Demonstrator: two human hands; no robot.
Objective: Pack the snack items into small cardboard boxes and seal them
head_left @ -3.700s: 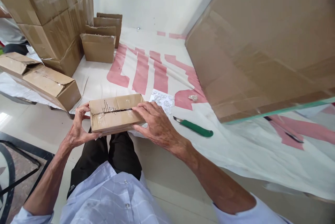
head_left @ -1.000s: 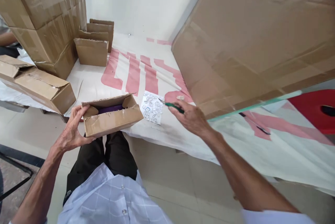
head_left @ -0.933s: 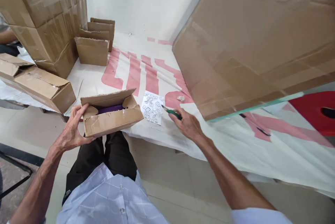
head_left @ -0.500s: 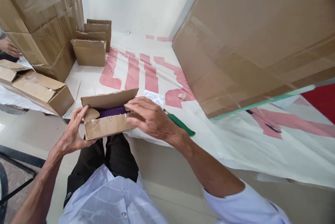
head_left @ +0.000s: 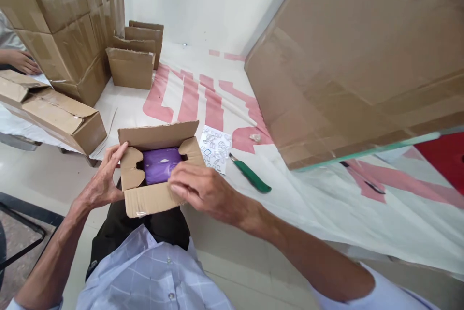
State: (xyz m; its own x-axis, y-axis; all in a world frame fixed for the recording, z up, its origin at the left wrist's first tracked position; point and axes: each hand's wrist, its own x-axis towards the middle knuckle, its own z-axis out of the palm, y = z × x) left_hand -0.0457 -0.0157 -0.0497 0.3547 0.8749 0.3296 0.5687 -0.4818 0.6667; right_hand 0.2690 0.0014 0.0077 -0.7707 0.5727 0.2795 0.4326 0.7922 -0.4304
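Small carton (head_left: 132, 169) is held in the centre-left of frame, over the lap at the worktop (head_left: 308, 208) edge; can't tell if it rests on the edge. Back flap (head_left: 159, 136) is up, front flap (head_left: 148, 199) folded out toward the person. Purple pack (head_left: 159, 162), glossy, sits inside between the notched end flaps.

Left hand (head_left: 97, 184): grip wrapped on the carton's left end, thumb and fingers apart with the carton wall between. Right hand (head_left: 210, 194): fingers bent over the front right of the carton, by the purple pack and front flap. Can't tell whether that grip pinches the flap or only presses it; fingertips partly hidden.

Step in hand, my read: spreading flaps, contents exposed. Next move calls for the left hand keeping the carton steady and the right clearing front and right-end flaps for finger room around the pack.

Green-handled knife (head_left: 252, 174) lies right of centre on the worktop, out of both hands, near the printed paper (head_left: 215, 148). Long carton (head_left: 60, 114) at frame left.
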